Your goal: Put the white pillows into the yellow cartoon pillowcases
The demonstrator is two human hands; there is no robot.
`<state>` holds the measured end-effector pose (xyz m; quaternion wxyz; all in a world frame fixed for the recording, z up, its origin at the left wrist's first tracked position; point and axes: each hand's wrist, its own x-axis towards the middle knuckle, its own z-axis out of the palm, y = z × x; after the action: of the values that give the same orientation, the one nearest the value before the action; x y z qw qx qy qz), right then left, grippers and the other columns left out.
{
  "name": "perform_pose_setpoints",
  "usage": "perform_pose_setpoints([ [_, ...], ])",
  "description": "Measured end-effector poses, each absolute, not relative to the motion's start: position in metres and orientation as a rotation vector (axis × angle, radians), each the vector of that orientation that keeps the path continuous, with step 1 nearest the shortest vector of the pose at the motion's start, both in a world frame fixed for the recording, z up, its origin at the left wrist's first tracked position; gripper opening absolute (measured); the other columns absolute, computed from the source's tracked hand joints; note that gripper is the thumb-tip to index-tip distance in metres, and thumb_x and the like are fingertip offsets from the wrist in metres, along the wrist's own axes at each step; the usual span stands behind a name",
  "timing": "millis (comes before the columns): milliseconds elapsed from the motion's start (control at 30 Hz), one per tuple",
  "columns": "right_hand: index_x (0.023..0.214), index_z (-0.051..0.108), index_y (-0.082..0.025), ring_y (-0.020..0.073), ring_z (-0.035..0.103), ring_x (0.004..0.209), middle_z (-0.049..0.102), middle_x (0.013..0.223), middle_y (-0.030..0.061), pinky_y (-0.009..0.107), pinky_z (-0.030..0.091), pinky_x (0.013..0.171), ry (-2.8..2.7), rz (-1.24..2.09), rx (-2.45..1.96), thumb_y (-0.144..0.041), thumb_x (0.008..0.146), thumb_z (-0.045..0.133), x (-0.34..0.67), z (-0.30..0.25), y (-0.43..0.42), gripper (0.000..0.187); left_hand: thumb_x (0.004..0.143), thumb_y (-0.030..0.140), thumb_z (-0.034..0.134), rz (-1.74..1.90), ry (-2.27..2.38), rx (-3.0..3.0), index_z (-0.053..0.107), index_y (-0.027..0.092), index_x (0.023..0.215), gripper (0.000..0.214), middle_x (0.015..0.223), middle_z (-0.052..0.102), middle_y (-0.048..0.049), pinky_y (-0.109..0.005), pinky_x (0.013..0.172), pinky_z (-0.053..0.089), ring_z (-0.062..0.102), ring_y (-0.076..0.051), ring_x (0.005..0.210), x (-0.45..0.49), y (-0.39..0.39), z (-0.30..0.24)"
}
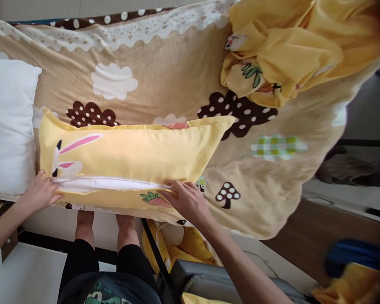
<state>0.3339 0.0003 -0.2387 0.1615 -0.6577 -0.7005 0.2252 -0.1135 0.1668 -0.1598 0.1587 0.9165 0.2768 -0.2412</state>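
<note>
A pillow in a yellow case (pixel 129 156) with a rabbit and carrot print lies on the near edge of the bed. Its long opening faces me and shows the white pillow inside (pixel 107 183). My left hand (pixel 39 192) pinches the left end of that opening, fingers closed on the yellow fabric. My right hand (pixel 185 198) grips the case at the right end of the opening, next to the carrot print.
A bare white pillow (pixel 9 122) lies at the left. A tan blanket (pixel 164 80) with cloud and mushroom shapes covers the bed. Crumpled yellow bedding (pixel 281 55) sits at the far right. More yellow cloth (pixel 183 245) and a dark bar lie below the bed edge.
</note>
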Motion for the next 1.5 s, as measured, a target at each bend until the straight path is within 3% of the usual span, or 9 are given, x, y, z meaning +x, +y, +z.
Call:
perform_pose_setpoints([
  [133,0.124,0.062,-0.021,0.0150,0.058,0.060,0.068,0.067,-0.0006,0.031,0.038,0.072,-2.079,0.617,-1.839,-0.034,0.097,0.054,0.330,-0.241,-0.004,0.032,0.083,0.024,0.050,-0.783,0.880,2.535,0.059,0.020,0.051,0.033,0.057,0.064,-0.0081,-0.052,0.090,0.039,0.060,-0.025,0.055,-0.118,0.159,-0.170],
  [333,0.090,0.076,-0.021,0.0146,0.053,0.054,0.061,0.053,0.0009,0.031,0.034,0.068,-2.088,0.591,-1.923,-0.037,0.100,0.044,0.323,-0.266,0.005,0.037,0.087,0.015,0.039,-0.589,0.854,2.542,0.066,0.021,0.064,0.036,0.062,0.065,-0.0074,-0.055,0.104,0.035,0.063,-0.025,0.076,-0.120,0.163,-0.184],
  [500,0.090,0.076,-0.025,0.0151,0.055,0.058,0.069,0.062,0.0015,0.035,0.035,0.079,-1.909,0.577,-2.044,-0.037,0.098,0.047,0.328,-0.278,0.001,0.032,0.094,0.039,0.042,-0.388,0.868,2.343,0.069,0.028,0.078,0.033,0.068,0.069,0.0006,-0.039,0.091,0.044,0.055,-0.016,0.062,-0.137,0.189,-0.193],
  [733,0.078,0.073,-0.022,0.0223,0.061,0.071,0.068,0.071,0.0062,0.039,0.040,0.074,-1.664,0.736,-2.170,-0.040,0.095,0.047,0.307,-0.298,0.016,0.036,0.095,0.030,0.042,-0.368,1.248,2.447,0.068,0.021,0.087,0.028,0.087,0.072,-0.0094,-0.052,0.095,0.034,0.064,-0.026,0.086,-0.109,0.179,-0.224],
  [867,0.120,0.068,-0.023,0.0320,0.060,0.106,0.067,0.112,0.0157,0.048,0.040,0.091,-1.548,0.379,-2.261,-0.028,0.095,0.044,0.240,-0.271,0.036,0.035,0.094,0.024,0.043,0.032,1.486,2.495,0.058,0.022,0.130,0.039,0.123,0.066,-0.0152,-0.051,0.104,0.033,0.057,-0.031,0.120,-0.045,0.132,-0.231],
  [967,0.154,0.028,-0.026,0.0272,0.045,0.135,0.050,0.147,0.0113,0.046,0.029,0.109,-1.794,0.566,-2.078,-0.026,0.098,0.036,0.187,-0.266,0.044,0.057,0.098,0.032,0.039,-0.025,1.296,2.473,0.033,0.028,0.152,0.054,0.153,0.043,-0.0092,-0.050,0.116,0.024,0.036,-0.026,0.143,-0.005,0.111,-0.250],
  [1133,0.157,0.016,-0.025,0.0217,0.038,0.142,0.042,0.153,0.0079,0.042,0.014,0.117,-1.986,0.507,-2.070,-0.028,0.101,0.035,0.213,-0.308,0.018,0.060,0.100,0.038,0.034,-0.206,1.317,2.405,0.028,0.029,0.154,0.055,0.158,0.031,-0.0055,-0.049,0.122,0.012,0.030,-0.023,0.147,-0.046,0.115,-0.279],
  [1300,0.153,0.031,-0.020,0.0247,0.040,0.141,0.045,0.151,0.0110,0.041,0.018,0.117,-1.900,0.391,-2.123,-0.030,0.099,0.035,0.272,-0.330,-0.022,0.056,0.099,0.032,0.037,-0.016,1.285,2.465,0.033,0.023,0.153,0.055,0.152,0.043,-0.0104,-0.042,0.122,0.011,0.036,-0.021,0.144,-0.111,0.113,-0.274],
  [1500,0.154,0.027,-0.014,0.0278,0.030,0.145,0.035,0.156,0.0173,0.050,0.021,0.115,-1.574,0.581,-2.373,-0.038,0.099,0.026,0.243,-0.357,-0.013,0.060,0.099,0.041,0.032,0.130,1.801,2.135,0.032,0.010,0.152,0.061,0.159,0.026,-0.0196,-0.052,0.121,0.007,0.021,-0.029,0.150,-0.081,0.116,-0.308],
])
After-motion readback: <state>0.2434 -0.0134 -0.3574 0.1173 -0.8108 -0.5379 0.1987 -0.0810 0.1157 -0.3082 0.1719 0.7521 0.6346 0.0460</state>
